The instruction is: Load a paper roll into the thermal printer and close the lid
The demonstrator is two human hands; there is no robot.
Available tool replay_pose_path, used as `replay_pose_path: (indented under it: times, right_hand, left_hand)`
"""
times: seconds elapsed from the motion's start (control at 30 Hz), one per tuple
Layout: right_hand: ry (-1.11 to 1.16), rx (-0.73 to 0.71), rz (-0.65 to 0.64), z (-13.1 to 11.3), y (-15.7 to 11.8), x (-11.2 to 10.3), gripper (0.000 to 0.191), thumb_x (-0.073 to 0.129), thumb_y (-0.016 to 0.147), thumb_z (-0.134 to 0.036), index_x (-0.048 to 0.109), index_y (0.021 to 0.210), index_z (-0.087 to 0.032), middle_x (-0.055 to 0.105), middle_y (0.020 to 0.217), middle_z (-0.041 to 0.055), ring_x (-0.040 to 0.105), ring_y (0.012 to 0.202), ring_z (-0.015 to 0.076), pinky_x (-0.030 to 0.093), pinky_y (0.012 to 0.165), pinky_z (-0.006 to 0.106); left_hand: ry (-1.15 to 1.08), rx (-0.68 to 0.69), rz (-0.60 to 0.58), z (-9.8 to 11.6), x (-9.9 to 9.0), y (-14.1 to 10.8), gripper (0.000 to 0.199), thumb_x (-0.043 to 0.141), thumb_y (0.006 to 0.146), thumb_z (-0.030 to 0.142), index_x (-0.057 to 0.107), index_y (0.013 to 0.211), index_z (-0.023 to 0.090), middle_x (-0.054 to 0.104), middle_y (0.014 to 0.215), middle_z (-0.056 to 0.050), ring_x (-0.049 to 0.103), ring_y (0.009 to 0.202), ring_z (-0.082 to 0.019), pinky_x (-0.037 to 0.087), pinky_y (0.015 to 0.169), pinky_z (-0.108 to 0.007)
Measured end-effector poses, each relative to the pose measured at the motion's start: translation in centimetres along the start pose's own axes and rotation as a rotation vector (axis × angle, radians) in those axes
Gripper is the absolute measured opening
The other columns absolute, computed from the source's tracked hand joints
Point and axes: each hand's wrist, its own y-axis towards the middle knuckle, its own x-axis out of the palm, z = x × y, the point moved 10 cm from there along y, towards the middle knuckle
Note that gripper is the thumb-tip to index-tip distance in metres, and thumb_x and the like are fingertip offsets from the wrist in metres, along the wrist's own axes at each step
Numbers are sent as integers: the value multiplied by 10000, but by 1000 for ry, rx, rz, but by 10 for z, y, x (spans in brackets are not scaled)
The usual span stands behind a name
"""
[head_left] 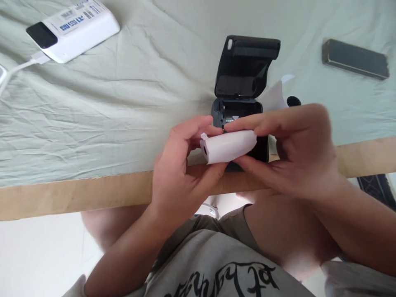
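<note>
A white paper roll (230, 146) is held between both hands, just in front of a small black device (247, 66) whose lid stands open. My left hand (185, 165) grips the roll's left end, where the dark core hole shows, with its thumb below. My right hand (291, 148) closes on the right part of the roll, fingers along the top and thumb underneath. Part of the device's dark inside shows behind the roll; its front is mostly covered by the hands and roll.
A white power bank (89, 35) with a cable lies at the upper left of the cloth-covered table (139, 103). A dark rectangular object (354, 60) is at the upper right. Loose white paper (274, 97) and a small black round item (293, 101) lie beside the device.
</note>
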Motion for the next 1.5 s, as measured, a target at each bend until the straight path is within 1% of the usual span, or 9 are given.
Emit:
replay_pose_path:
  times: [0.17,0.3,0.37,0.6,0.87,1.03,1.17,1.33,1.5]
  right_hand:
    - [-98,-113,34,-14,4,-6,241,719,1119,-140,743,1236,-349,911,1278,-85,921,1093,169,786,904,372]
    - [-146,-22,93,9,4,-23,167,756,1071,-178,769,1168,-314,912,1314,-43,920,1208,206,786,987,372]
    - [-225,41,156,27,2,-34,141,785,1037,-215,773,1159,-285,924,1257,-15,929,1160,236,762,890,366]
    - [-408,25,66,57,-1,-27,161,800,1125,-406,771,1246,-303,928,1289,1,891,923,200,712,768,347]
    - [-402,3,-14,48,3,-28,87,816,1156,-347,764,1192,-288,931,1294,-4,886,858,170,637,652,324]
    - [-412,71,-148,51,6,-22,102,680,1229,-328,771,1235,-280,927,1299,7,913,963,185,731,831,361]
    - [-377,28,-108,43,6,-26,71,687,1204,-232,731,1185,-286,919,1318,12,923,1177,220,756,1038,419]
    - [-280,-123,-100,22,0,-23,165,749,1139,-136,671,1163,-279,914,1233,-12,910,1207,218,700,1010,433]
    - [-244,-166,-109,21,-11,-18,62,738,1153,-249,694,1172,-287,910,1210,-43,891,1305,257,673,1050,491]
  left_hand:
    - [28,-4,-39,3,5,0,548,837,1124,320,591,1607,401,861,1525,18,895,1345,-249,812,1071,-443]
    - [77,23,-44,5,4,-2,533,778,1168,358,584,1664,364,771,1708,-41,762,1614,-321,713,1320,-548]
    - [150,14,-87,4,8,0,496,736,1165,301,612,1646,306,763,1722,-79,732,1651,-338,656,1388,-571]
    - [266,106,-238,16,18,5,414,714,1125,231,678,1536,264,772,1693,-134,801,1527,-325,761,1157,-463]
    - [284,163,-218,17,19,3,395,699,1134,212,668,1528,222,781,1686,-154,800,1536,-298,736,1195,-425]
    - [280,179,-199,18,18,3,387,695,1140,226,674,1526,224,788,1674,-156,812,1516,-311,760,1147,-433]
    - [253,149,-223,15,18,4,452,734,1131,262,664,1577,258,779,1689,-140,800,1538,-330,760,1196,-466]
    - [242,128,-270,9,21,1,672,790,1145,411,579,1782,376,672,1809,-123,721,1640,-394,766,1202,-532]
    - [310,169,-353,11,30,-4,570,797,1166,447,679,1722,417,527,1886,-167,658,1705,-455,688,1306,-632]
